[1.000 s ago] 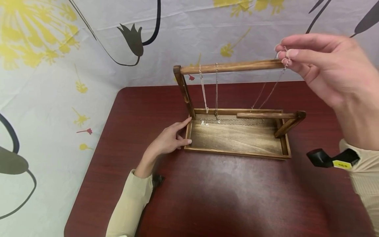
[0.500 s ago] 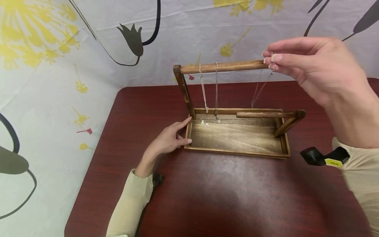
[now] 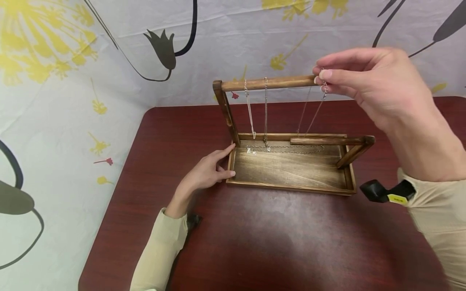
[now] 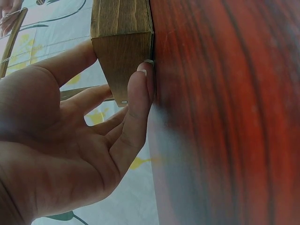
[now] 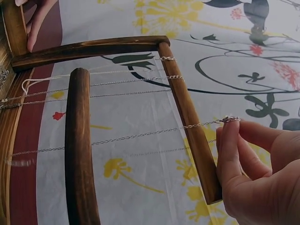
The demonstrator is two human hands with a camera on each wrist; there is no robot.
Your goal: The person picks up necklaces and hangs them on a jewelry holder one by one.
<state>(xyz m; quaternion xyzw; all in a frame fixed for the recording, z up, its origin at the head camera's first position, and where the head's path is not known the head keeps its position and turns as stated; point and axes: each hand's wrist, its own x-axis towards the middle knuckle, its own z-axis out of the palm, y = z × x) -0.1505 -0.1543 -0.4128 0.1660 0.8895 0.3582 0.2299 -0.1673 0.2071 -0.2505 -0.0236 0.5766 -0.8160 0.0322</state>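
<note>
At your far left, a floral cloth (image 3: pixel 65 133) rises past the edge of the dark red table (image 3: pixel 273 242) and continues behind it. Your left sleeve (image 3: pixel 156 250) comes in from below, and your left hand (image 3: pixel 205 173) is open, thumb and index finger spread against the left end of the wooden tray (image 3: pixel 291 176). From the tray's left end stands a post carrying the upper bar (image 3: pixel 287 82), with a pale necklace (image 3: pixel 249 111) hanging near the post and a darker silver necklace (image 3: pixel 266 111) just beside it. Beneath these, a loose chain (image 3: pixel 302 152) lies along the back of the tray floor. The lower bar (image 3: pixel 327 141) reaches leftward from the right-hand post; in the right wrist view it cuts across the held necklace (image 5: pixel 140 135). Your right hand (image 3: pixel 382 89), raised at the upper bar's free end and hiding it from the head view, pinches that necklace between thumb and fingers, its strands dropping on either side of the bar. A black wrist device (image 3: pixel 375 191) sits at your right cuff.
</note>
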